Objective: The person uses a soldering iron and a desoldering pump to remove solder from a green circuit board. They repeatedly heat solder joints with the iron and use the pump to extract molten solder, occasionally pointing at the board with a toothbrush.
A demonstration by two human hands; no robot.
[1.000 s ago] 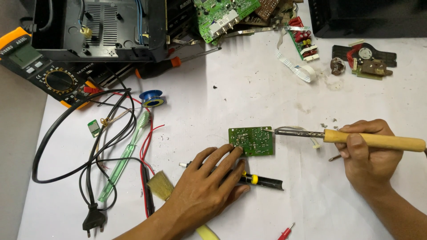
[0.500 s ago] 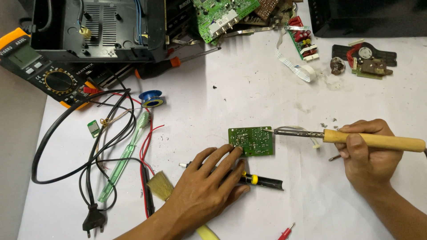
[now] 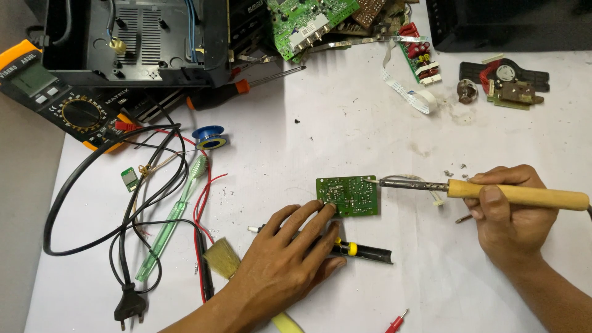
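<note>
Head view, left to right: multimeter (image 3: pixel 58 98) at the worktop (image 3: pixel 345 123) edge, black power cable (image 3: pixel 111 203), green toothbrush (image 3: pixel 172 222). Left hand (image 3: pixel 283 265) lies open, fingers spread, fingertips (image 3: pixel 327 209) pressing the near edge of the small green circuit board (image 3: pixel 348 195) at mid-worktop. Right hand (image 3: pixel 512 216) is closed around the soldering iron (image 3: pixel 481 191) by its wooden handle, tip touching the board's right edge.

The soldering iron (image 3: pixel 487 192) has a smooth, pale wooden handle and a dull, scorched metal shaft. The small circuit board (image 3: pixel 348 196) looks matt green (speckled with shiny solder). The table (image 3: pixel 345 135) is scuffed matt white.
</note>
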